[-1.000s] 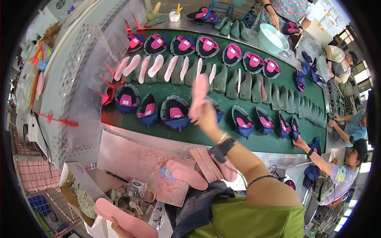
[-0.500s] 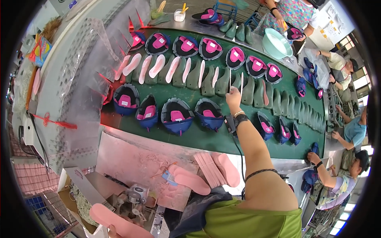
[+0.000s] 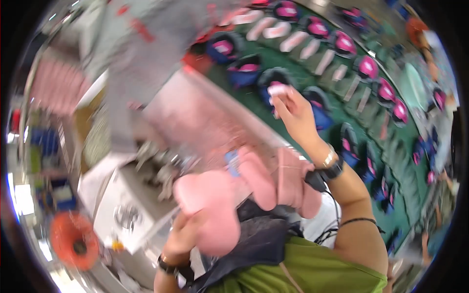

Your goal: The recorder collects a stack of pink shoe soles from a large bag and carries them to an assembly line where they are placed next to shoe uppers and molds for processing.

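Observation:
My left hand [image 3: 184, 234] grips pink insoles [image 3: 215, 222] at the lower middle, in front of my dark apron; they appear to overlap. Raised over the near edge of the green conveyor [image 3: 393, 180], my right hand [image 3: 299, 117] has its fingers pinched on a small pale piece [image 3: 278, 90], too blurred to name. Just behind that hand stand blue and pink shoe uppers [image 3: 318, 110]. Beyond them, green shoe lasts run along the belt, several with pink insoles [image 3: 293, 41] against them.
Loose pink insoles [image 3: 258, 178] and a tied stack of insoles [image 3: 289, 176] lie on the pink-dusted bench [image 3: 183, 105]. A white box-shaped machine [image 3: 122, 205] is at left, near an orange round object [image 3: 74, 240]. Co-workers' arms show at far right.
The view has swung left and blurred. My right hand has left the row of lasts and come back to the belt's near edge. My left hand has brought its insoles farther into view.

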`<action>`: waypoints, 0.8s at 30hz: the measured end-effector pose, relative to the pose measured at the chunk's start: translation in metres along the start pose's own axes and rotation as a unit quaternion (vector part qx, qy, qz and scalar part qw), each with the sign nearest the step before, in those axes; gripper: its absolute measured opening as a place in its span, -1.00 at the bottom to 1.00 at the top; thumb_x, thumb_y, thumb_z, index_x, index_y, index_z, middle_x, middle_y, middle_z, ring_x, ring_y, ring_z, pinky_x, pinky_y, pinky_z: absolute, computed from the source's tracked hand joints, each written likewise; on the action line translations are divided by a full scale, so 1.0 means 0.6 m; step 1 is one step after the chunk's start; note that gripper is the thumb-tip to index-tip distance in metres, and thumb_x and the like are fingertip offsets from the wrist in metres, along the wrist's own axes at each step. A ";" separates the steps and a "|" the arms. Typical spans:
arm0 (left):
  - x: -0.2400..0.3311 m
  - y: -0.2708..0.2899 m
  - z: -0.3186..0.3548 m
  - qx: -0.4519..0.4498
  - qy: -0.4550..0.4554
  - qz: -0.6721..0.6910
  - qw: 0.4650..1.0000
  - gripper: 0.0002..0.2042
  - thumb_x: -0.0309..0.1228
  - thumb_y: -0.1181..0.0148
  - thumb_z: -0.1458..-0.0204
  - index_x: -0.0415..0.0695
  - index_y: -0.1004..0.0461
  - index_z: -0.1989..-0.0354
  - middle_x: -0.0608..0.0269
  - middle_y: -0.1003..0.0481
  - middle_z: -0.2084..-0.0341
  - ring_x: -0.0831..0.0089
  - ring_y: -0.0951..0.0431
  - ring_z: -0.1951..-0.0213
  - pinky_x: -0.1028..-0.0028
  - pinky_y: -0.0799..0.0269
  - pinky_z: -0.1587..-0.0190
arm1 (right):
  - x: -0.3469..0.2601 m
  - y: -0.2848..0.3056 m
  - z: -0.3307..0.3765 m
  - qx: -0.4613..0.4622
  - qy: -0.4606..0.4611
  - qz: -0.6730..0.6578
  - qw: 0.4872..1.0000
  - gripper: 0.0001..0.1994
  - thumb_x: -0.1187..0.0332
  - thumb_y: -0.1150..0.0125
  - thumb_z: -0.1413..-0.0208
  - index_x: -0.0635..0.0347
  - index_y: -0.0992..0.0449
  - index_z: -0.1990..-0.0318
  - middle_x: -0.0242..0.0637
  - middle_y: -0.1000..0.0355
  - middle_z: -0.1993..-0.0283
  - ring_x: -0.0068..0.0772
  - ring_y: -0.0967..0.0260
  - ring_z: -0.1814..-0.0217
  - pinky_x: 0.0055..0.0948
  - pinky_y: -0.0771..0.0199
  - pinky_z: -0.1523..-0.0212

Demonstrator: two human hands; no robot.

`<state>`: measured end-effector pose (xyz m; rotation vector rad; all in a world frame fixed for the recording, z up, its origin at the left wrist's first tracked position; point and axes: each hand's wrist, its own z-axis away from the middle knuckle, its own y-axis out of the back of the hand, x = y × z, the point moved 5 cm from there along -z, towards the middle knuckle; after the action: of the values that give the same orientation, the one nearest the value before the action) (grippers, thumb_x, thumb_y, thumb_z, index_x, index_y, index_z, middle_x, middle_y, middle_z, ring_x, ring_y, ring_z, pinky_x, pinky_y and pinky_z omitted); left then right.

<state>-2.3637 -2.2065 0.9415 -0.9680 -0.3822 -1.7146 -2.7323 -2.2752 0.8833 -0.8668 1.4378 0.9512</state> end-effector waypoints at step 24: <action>-0.286 0.064 0.166 0.121 -0.092 0.260 0.954 -0.56 -0.09 0.07 -0.31 -0.29 -0.36 -0.04 0.15 -0.48 0.34 0.25 -0.58 0.28 0.29 -0.58 0.22 | 0.134 -0.277 0.303 -0.135 -0.040 -0.099 0.985 -0.84 0.49 -0.23 -0.15 0.25 -0.51 0.12 -0.47 -0.49 0.26 -0.66 -0.41 0.24 -0.60 -0.40 0.21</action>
<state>-2.2721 -2.0432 0.8649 -0.9471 -0.4051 -1.0785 -2.5143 -2.1740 0.7867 -1.1358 1.1465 1.0314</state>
